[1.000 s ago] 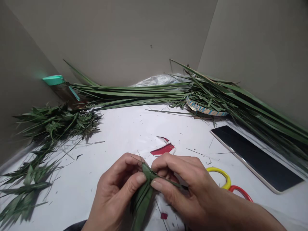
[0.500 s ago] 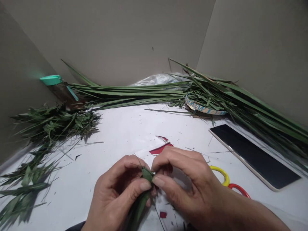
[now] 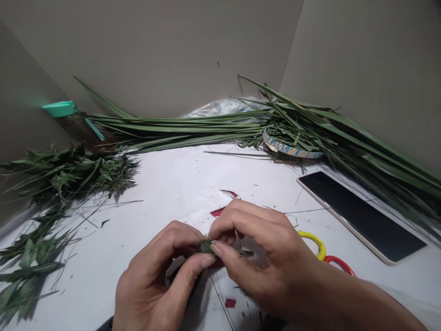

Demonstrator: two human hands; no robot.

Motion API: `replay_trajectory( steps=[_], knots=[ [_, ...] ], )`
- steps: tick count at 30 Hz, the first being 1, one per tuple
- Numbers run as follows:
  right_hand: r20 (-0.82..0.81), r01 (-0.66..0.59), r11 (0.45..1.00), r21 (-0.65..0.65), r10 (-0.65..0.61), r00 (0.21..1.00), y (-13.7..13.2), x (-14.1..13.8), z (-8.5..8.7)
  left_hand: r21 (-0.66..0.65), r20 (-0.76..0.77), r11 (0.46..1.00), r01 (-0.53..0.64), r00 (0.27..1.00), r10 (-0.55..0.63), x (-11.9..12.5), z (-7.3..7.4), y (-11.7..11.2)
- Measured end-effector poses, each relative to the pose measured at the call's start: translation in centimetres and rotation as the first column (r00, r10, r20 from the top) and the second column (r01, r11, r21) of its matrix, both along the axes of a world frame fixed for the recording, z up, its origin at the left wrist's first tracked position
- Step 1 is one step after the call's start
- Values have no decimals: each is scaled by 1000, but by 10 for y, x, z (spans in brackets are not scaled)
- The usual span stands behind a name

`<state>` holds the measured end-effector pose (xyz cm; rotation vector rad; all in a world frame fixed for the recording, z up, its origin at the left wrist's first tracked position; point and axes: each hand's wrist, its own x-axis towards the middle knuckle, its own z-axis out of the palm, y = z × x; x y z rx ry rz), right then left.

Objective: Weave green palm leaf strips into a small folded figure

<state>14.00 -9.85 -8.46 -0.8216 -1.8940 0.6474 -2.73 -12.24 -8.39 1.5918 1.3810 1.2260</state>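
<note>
My left hand and my right hand meet low in the middle of the view, both pinching a small folded green palm-leaf piece. Thumb and forefinger of each hand close on it from either side. Most of the leaf piece is hidden between the fingers; a short strip end pokes out to the right under my right forefinger. The hands hover just above the white table sheet.
Long green palm leaves lie along the back wall and down the right. Finished leaf pieces are piled at the left. Scissors with yellow and red handles, a dark tablet, a tape roll and red scraps lie nearby.
Both hands have folded the leaf piece tighter, so less green shows between the fingers. The hands shifted slightly up and the view tilted a little left.
</note>
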Motion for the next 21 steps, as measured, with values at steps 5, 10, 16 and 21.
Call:
replay_trajectory(
  steps=[5, 10, 16, 21],
  knots=[
    [26, -23, 1000, -18, 23, 999, 1, 3, -3, 4, -30, 1000, -21, 999, 21, 3, -1, 1],
    [59, 9, 1000, -13, -8, 998, 1, 2, -5, 10, -62, 1000, -10, 998, 10, 1, -2, 2],
    [143, 58, 995, 86, -70, 987, 0, -1, -8, -15, -84, 1000, 1, 996, -2, 0, -2, 3],
    [124, 132, 986, 103, -145, 982, -2, -3, -12, -44, -110, 999, 31, 993, -35, 1, -1, 5]
  ],
)
